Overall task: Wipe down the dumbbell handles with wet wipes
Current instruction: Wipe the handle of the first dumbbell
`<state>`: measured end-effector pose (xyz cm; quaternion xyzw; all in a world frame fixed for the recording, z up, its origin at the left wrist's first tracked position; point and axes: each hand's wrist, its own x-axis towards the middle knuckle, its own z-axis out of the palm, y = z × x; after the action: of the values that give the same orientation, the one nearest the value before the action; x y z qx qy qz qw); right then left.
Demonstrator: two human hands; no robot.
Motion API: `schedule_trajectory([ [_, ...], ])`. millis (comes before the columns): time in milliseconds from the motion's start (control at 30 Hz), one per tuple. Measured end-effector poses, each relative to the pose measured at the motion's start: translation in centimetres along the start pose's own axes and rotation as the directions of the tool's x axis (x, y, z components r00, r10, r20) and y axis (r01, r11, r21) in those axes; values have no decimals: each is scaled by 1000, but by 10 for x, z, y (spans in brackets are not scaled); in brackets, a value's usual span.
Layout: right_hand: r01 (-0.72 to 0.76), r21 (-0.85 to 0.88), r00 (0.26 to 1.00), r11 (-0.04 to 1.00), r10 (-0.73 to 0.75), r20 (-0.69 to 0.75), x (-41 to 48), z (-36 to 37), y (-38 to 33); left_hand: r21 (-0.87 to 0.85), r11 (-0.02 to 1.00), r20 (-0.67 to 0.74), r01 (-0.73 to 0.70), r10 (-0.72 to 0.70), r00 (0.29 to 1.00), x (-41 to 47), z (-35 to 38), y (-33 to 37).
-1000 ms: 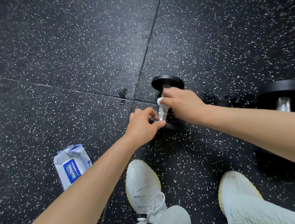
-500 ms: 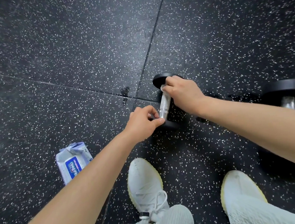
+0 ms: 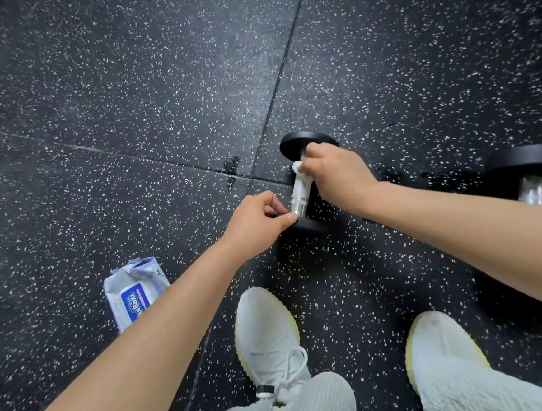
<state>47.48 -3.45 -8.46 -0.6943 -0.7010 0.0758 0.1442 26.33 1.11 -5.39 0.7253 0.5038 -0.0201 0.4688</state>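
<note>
The small dumbbell (image 3: 303, 183) lies on the floor (image 3: 156, 84) just past the white shoes (image 3: 266, 332). Its shiny handle (image 3: 300, 199) has a wet wipe (image 3: 300, 178) on it, w/ the right hand (image 3: 335, 174) closed round wipe & bar near the far end. The left hand (image 3: 258, 222) pinches the near weight to hold it. This looks like the rubbing step. Next: slide the wipe along the bare part, then do the other dumbbell (image 3: 530, 178) at right. The wipes pack (image 3: 134, 294) sits by the left arm.

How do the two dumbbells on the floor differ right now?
The near dumbbell is held by both hands, its handle wrapped in a wet wipe; the far dumbbell sits untouched, its handle bare. The near one shows fully; the far one is cut off. Both have black ends and chrome handles.
</note>
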Motion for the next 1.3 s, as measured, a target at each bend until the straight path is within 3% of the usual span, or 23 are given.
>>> schedule_trajectory([
  [133,226,130,963,965,-242,120,-29,-4,-12,26,1000,-52,9,-7,999,-4,3,5],
  [200,271,167,945,948,-295,142,-31,-8,-9,68,998,-67,3,1,998,-6,4,6],
  [267,228,137,964,964,-243,105,-20,-7,-2,123,992,-81,-3,13,997,-8,3,6],
  [367,28,140,1000,990,-28,-4,-3,-7,2,140,990,-84,18,-6,996,-7,0,7],
  [433,-3,150,1000,989,6,-22,-5,-4,-5,138,990,-80,33,-22,997,-6,-3,5],
  [567,274,205,950,939,-297,90,-31,0,-26,130,991,-81,34,-24,996,-4,-4,0],
  [600,293,202,943,935,-317,101,-30,-1,-24,127,991,-80,36,-26,996,-4,-4,0],
  [800,-60,129,998,990,62,-11,6,-4,-9,131,991,-86,30,-19,996,-4,-2,3],
  [867,10,140,1000,990,-13,15,-1,-3,-18,128,991,-86,37,-26,996,-3,-2,2],
  [1000,271,199,946,942,-298,126,-25,-1,-28,129,991,-81,37,-27,996,-2,-5,-1],
  [1067,221,153,965,963,-239,109,-13,-2,-20,112,993,-75,43,-35,997,-2,-5,-1],
  [1200,-58,115,998,992,61,-18,13,-3,-8,107,993,-76,44,-36,996,-3,-3,3],
  [1300,56,122,998,991,-59,20,-2,2,-19,141,988,-79,58,-47,996,-4,-2,10],
])
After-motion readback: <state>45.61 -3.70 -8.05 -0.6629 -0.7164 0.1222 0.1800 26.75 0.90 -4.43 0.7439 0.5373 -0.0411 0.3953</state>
